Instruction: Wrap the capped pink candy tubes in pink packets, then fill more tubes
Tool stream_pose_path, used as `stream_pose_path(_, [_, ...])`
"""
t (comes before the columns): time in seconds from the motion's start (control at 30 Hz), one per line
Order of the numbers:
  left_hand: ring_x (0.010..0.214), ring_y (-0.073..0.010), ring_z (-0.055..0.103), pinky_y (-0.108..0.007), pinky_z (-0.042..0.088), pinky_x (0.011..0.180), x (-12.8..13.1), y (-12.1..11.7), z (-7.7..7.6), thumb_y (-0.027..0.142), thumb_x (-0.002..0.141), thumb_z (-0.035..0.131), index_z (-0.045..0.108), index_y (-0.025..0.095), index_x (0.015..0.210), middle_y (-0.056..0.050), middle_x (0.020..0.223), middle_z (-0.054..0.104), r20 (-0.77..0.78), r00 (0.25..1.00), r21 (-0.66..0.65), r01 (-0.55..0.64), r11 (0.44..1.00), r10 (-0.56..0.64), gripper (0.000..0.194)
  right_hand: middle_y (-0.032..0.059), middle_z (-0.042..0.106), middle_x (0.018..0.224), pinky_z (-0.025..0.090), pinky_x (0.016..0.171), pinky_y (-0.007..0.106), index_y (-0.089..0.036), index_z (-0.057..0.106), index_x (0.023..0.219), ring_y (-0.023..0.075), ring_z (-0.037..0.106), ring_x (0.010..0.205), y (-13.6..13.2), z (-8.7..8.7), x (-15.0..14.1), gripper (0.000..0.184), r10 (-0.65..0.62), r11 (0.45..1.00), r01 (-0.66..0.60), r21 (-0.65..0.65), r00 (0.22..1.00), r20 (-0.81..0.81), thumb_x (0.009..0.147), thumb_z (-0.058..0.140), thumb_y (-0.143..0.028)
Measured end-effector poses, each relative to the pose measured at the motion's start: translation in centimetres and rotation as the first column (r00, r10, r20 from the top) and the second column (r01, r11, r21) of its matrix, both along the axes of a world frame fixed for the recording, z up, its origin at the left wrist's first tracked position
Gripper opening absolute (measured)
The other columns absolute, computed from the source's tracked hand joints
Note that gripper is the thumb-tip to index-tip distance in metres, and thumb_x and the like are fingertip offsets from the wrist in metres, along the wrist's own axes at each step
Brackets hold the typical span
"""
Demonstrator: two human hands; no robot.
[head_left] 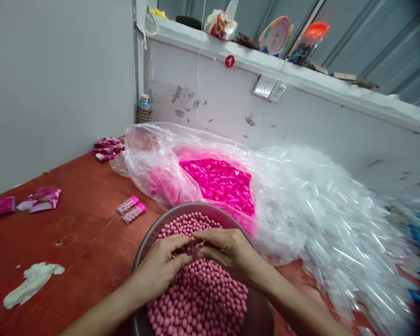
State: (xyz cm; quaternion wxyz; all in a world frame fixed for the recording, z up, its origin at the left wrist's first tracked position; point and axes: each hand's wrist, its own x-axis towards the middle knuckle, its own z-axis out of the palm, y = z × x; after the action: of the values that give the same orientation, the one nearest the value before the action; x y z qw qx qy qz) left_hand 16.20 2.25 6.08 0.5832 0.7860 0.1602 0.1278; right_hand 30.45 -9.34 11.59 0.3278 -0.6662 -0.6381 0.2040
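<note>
A metal bowl (145, 242) heaped with small pink round candies (203, 294) sits at the near edge of the red-brown table. Both my hands rest on the heap, fingertips meeting. My left hand (163, 266) and my right hand (227, 249) are closed in a pinch around a small clear tube between them, mostly hidden by the fingers. Just behind the bowl lies an open plastic bag (154, 154) full of bright pink caps (219, 182).
A big pile of clear plastic tubes (336, 219) spreads to the right. Two filled capped tubes (131, 209) lie left of the bowl. Pink packets (38, 198) and a white glove (31, 282) lie on the left. More packets (108, 147) sit by the wall.
</note>
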Motion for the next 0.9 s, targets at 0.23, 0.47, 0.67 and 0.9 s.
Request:
stream_pose_path(0.23, [0.095,-0.0188,0.057,-0.028,0.042,0.085,-0.1,0.4,0.1,0.027,0.079,0.052,0.061,0.021,0.106,-0.005,0.105,0.064,0.035,0.997,-0.132,-0.063,0.989,0.069,0.029,-0.0014,0.064,0.067,0.043,0.051,0.018,-0.017,0.066,0.084,0.0111,0.058,0.058,-0.1,0.7,3.4,0.016,-0.055,0.952,0.03,-0.305,0.996,-0.074,0.08,0.056,-0.029])
stream_pose_path(0.47, [0.082,-0.0152,0.06,-0.019,0.043,0.074,0.0,-0.4,1.0,0.027,0.082,0.048,0.063,0.027,0.096,0.0,0.089,0.067,0.084,0.991,0.057,0.1,0.993,-0.105,0.021,0.0058,0.068,0.085,0.045,0.066,0.023,-0.017,0.063,0.095,0.0159,0.062,0.074,4.3,0.7,15.8,0.029,-0.456,0.77,0.633,-0.08,0.633,0.626,0.088,0.037,-0.027])
stream_pose_path(0.67, [0.083,-0.0157,0.061,-0.019,0.044,0.074,0.2,-0.1,0.5,0.027,0.08,0.051,0.064,0.03,0.096,0.002,0.09,0.068,0.075,0.996,0.019,0.048,0.999,-0.049,0.021,0.0119,0.062,0.105,0.04,0.079,0.029,-0.018,0.063,0.098,0.0221,0.055,0.1,9.6,-1.3,23.3,0.025,-0.428,0.708,0.702,-0.071,0.508,0.748,0.085,0.043,-0.017])
stream_pose_path(0.9, [0.085,-0.0173,0.059,-0.026,0.048,0.074,0.3,0.7,0.0,0.036,0.077,0.056,0.061,0.022,0.103,-0.004,0.098,0.065,-0.017,0.983,-0.538,-0.163,0.827,0.182,0.029,0.0249,0.062,0.096,0.044,0.073,0.036,-0.003,0.062,0.097,0.0291,0.059,0.093,12.3,-3.9,24.6,0.024,-0.458,0.608,0.79,-0.084,0.434,0.776,0.081,0.049,-0.016])
